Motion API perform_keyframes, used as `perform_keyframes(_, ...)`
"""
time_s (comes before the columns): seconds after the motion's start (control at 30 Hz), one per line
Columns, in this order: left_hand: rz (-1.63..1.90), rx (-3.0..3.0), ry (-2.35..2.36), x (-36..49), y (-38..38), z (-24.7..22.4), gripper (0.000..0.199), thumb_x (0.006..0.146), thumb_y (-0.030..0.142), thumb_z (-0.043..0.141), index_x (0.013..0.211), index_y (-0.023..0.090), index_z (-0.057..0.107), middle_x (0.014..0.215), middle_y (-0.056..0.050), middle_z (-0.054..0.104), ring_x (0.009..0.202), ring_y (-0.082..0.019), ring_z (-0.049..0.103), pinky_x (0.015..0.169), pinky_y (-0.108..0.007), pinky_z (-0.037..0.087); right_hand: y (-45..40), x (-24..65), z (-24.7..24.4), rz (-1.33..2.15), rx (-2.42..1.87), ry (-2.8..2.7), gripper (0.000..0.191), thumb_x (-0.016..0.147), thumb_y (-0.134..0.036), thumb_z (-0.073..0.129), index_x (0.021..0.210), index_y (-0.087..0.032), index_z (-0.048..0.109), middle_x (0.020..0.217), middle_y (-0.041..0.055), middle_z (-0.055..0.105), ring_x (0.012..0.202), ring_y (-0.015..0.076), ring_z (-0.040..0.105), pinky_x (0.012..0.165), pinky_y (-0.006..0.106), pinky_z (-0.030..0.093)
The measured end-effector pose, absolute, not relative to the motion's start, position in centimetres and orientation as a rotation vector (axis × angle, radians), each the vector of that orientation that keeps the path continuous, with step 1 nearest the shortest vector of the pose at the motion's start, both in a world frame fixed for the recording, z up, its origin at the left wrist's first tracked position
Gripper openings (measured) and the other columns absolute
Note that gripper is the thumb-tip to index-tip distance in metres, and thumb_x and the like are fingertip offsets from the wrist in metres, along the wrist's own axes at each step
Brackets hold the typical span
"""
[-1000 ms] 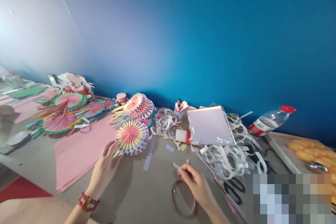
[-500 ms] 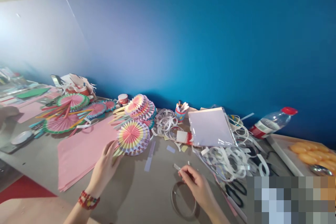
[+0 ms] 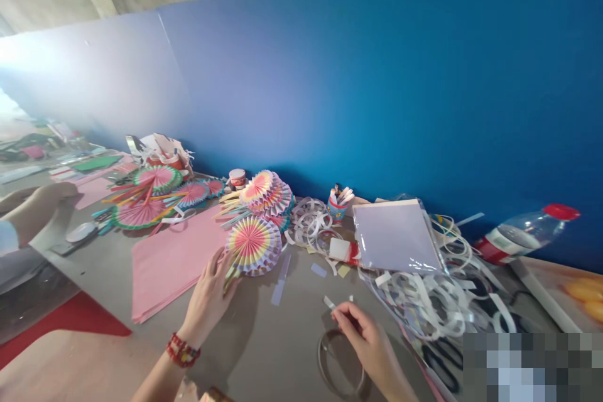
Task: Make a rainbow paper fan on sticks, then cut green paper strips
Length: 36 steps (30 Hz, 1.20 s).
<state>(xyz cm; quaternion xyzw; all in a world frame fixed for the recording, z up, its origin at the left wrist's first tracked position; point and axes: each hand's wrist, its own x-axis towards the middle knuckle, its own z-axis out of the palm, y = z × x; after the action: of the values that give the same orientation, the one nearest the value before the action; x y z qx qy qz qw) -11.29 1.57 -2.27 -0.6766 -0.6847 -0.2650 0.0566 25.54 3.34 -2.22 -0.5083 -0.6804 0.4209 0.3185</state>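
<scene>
My left hand (image 3: 211, 292) is at the sticks of a round pleated paper fan (image 3: 253, 245), its fingers closed on them. That fan has a pink centre, yellow middle and spotted lilac rim. Behind it several more fans (image 3: 268, 191) are piled. My right hand (image 3: 360, 333) pinches a short whitish strip of tape (image 3: 329, 303) between thumb and fingers. A thin ring (image 3: 325, 372), like a narrow tape roll, is beside and partly under that hand. Pale purple paper strips (image 3: 277, 289) lie between my hands.
Pink paper sheets (image 3: 179, 264) lie at left. Curled white strips (image 3: 414, 308), a bagged purple paper pack (image 3: 396, 235), black-handled scissors (image 3: 440, 364) and a tilted bottle (image 3: 522, 235) crowd the right. Another person's hands (image 3: 40, 204) are at far left.
The view has swung left, so everything appears further right. Another person's hands and sleeve show more at the left. My hands keep nearly the same pose.
</scene>
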Motion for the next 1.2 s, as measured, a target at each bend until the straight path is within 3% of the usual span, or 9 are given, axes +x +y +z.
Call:
perform_keyframes(0.17,-0.784,-1.998,-2.092,-11.6,0.4,-2.4,0.059,0.093,0.032,0.05,0.149,0.026,0.03,0.15,-0.015,0.038,0.123,-0.031,0.056,0.097,-0.046,0.053,3.3,25.6,-2.0,1.086,-1.32,-1.8,0.035,0.091,-0.055,0.051,0.082,-0.022,0.06,0.075,0.0001,0.065,0.071,0.0155,0.062,0.069,0.019,0.049)
perform_keyframes(0.43,-0.875,-2.024,-2.188,-11.3,-0.9,-2.3,0.053,0.092,0.015,0.041,0.144,0.026,0.037,0.13,-0.01,0.058,0.111,-0.024,0.065,0.09,-0.035,0.054,3.4,25.4,-1.5,0.915,-1.311,-1.874,0.035,0.088,-0.057,0.054,0.08,-0.024,0.064,0.074,0.0,0.07,0.069,0.0148,0.067,0.067,0.016,0.051)
perform_keyframes(0.73,-0.81,-2.064,-2.155,-10.4,-1.0,-2.4,0.064,0.087,0.017,0.051,0.148,0.023,0.032,0.137,-0.012,0.055,0.124,-0.028,0.055,0.099,-0.042,0.049,3.5,25.7,-2.3,0.881,-1.303,-1.9,0.038,0.086,-0.061,0.054,0.081,-0.025,0.066,0.077,0.0007,0.072,0.069,0.015,0.069,0.067,0.016,0.052)
perform_keyframes(1.03,-0.869,-2.021,-2.133,-10.9,-0.5,-2.4,0.05,0.092,0.012,0.04,0.141,0.023,0.041,0.13,-0.01,0.06,0.113,-0.022,0.063,0.093,-0.034,0.053,3.3,25.5,-2.6,0.799,-1.294,-1.931,0.033,0.089,-0.057,0.053,0.083,-0.026,0.065,0.079,-0.0005,0.073,0.071,0.0151,0.069,0.067,0.017,0.052)
perform_keyframes(1.2,-0.818,-1.971,-2.003,-11.2,-0.4,-2.2,0.048,0.091,0.027,0.053,0.138,0.02,0.045,0.134,-0.015,0.054,0.122,-0.032,0.054,0.099,-0.048,0.049,2.7,24.8,-0.5,0.741,-1.239,-1.969,0.027,0.095,-0.044,0.048,0.083,-0.024,0.061,0.076,0.0001,0.069,0.07,0.0149,0.065,0.067,0.019,0.05)
